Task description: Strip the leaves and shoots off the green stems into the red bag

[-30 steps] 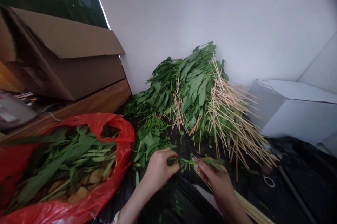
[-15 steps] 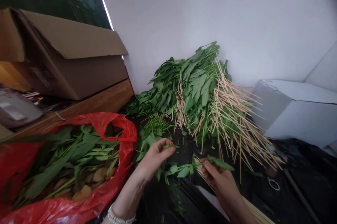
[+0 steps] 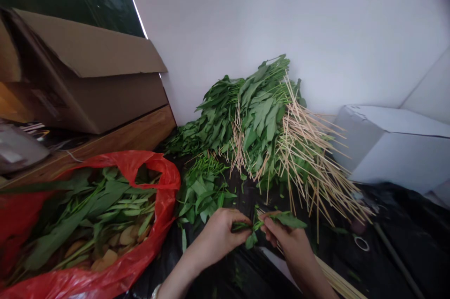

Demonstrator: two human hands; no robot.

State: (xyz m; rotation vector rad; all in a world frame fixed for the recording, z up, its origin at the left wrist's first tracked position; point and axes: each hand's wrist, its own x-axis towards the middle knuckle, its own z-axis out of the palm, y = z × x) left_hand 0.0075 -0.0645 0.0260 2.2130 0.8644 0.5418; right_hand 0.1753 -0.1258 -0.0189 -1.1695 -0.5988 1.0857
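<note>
A small leafy green stem is stretched between my two hands, low in the middle of the view. My left hand pinches leaves at its left end between thumb and fingers. On the other side, my right hand is closed around the stem, and a broad leaf pokes out past the fingers. Thin wooden sticks run beneath the right hand; whether that hand also grips one is hidden. Just beyond my left hand lies a loose heap of leafy sprigs.
Leafy bundles on wooden sticks are stacked against the white wall. A red plastic bag of leaves stands left, below a cardboard box. A white box and a tape ring are at right, on black plastic sheeting.
My left hand has moved right and down to the stem, closing on its leaves beside my right hand. My right hand stays nearly in place, still holding the stem.
</note>
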